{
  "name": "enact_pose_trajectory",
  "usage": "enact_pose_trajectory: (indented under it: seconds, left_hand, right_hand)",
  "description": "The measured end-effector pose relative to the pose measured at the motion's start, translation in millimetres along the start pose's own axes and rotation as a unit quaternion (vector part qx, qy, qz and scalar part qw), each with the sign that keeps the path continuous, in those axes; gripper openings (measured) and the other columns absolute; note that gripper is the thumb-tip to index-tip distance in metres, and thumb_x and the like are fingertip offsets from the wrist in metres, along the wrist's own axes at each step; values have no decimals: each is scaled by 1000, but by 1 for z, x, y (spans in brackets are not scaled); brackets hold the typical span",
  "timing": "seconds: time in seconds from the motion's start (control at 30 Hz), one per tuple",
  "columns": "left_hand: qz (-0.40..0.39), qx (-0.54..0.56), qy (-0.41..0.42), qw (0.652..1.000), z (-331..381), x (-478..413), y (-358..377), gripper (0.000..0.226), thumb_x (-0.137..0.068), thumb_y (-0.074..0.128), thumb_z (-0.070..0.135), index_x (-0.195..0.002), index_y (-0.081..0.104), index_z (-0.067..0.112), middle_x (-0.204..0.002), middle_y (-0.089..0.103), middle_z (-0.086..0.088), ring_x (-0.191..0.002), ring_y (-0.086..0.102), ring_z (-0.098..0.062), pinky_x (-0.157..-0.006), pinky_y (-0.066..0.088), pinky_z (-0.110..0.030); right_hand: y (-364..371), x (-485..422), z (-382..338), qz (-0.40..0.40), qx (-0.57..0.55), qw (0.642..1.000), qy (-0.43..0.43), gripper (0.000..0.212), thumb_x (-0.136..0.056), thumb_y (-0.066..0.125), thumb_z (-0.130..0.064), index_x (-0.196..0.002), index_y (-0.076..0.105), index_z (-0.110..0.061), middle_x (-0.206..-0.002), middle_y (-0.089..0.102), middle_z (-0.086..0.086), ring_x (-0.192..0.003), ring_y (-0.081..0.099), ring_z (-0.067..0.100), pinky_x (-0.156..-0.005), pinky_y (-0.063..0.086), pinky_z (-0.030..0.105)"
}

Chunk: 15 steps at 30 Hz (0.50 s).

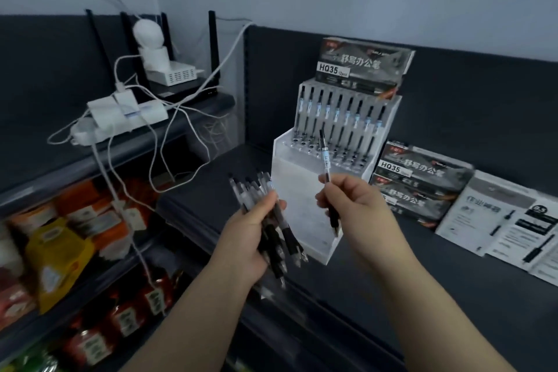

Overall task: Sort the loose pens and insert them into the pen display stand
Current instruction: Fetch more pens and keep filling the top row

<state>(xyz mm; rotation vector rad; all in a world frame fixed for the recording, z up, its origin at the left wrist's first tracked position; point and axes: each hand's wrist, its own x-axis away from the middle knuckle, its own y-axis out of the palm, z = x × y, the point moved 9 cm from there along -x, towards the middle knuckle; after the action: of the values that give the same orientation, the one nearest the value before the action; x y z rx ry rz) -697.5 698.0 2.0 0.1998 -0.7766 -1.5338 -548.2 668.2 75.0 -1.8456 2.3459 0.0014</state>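
Observation:
A white stepped pen display stand (302, 187) sits on the dark shelf, its back row filled with several upright black pens (338, 118). My left hand (253, 232) grips a bundle of several loose black pens (271, 220), tips pointing down to the right. My right hand (353, 199) pinches a single clear-barrelled black pen (325, 160), held nearly upright just in front of the stand's front rows, cap end up.
Pen boxes marked HQ35 lie on the stand's top (362, 65) and stacked to its right (419, 181); a printed packet (507, 220) lies further right. A router, power strip (126, 113) and loose cables occupy the left shelf, with coloured packets (60, 251) below.

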Motion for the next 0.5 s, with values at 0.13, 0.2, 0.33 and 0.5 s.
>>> enact_pose_trajectory:
  seconds: [0.13, 0.2, 0.33, 0.5]
  left_hand:
    - [-4, 7, -7, 1000, 9, -20, 14, 28, -85, 66, 27, -63, 75, 11, -74, 72, 1, -88, 64, -19, -85, 51, -39]
    - [1, 28, -15, 999, 12, -29, 13, 32, -84, 66, 28, -59, 76, 11, -80, 74, 0, -98, 64, -19, -93, 48, -40]
    - [20, 73, -33, 997, 21, -42, 8, 21, -86, 65, 25, -77, 72, 7, -77, 74, -3, -86, 67, -17, -84, 51, -38]
    - [12, 76, -35, 996, 39, -71, 5, 18, -86, 64, 24, -82, 69, 7, -80, 71, -4, -86, 65, -17, -68, 50, -32]
  right_hand:
    - [-19, -32, -15, 36, 11, 999, -28, 13, -95, 51, -15, -89, 62, -20, -87, 71, -1, -78, 61, 20, -65, 46, 25]
    - [-18, -44, -18, 43, 14, 998, -33, 10, -96, 50, -17, -94, 59, -21, -89, 72, -8, -82, 62, 27, -66, 46, 26]
    - [-14, -62, -24, 57, 26, 997, -42, 11, -95, 52, -17, -92, 61, -22, -89, 70, -4, -79, 62, 16, -72, 50, 36]
    - [-12, -92, -41, 109, 21, 992, -65, 7, -91, 59, -17, -91, 65, -20, -81, 67, -3, -70, 59, 9, -71, 53, 27]
